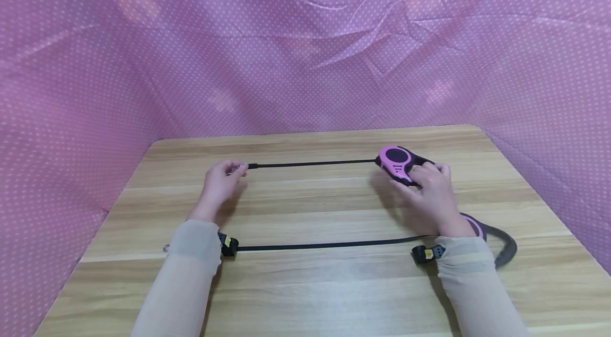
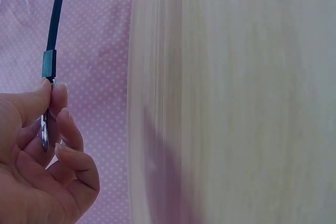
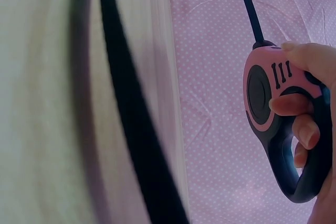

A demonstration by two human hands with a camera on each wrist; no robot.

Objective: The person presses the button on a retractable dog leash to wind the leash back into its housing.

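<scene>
Presently, left hand (image 1: 219,184) pinches metal clip (image 2: 44,136), far left; right-hand (image 1: 431,191) fingers clamped round pink-black reel (image 1: 392,154), far right. Strap (image 1: 315,163) spans straight between. Hazard: loose pinch frees clip; spring, if fitted, may whip strap toward reel. Thumb on brake: cannot tell. Second strap (image 1: 324,245), near side: snag risk if reel lowered.

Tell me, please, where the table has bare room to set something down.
The table is bare between the left sleeve and right sleeve, nearer than the lying black strap, and again between that strap and the taut strap beyond it. It is crowded at right, where the right hand grips one retractable leash and its wrist partly hides a second leash.
</scene>
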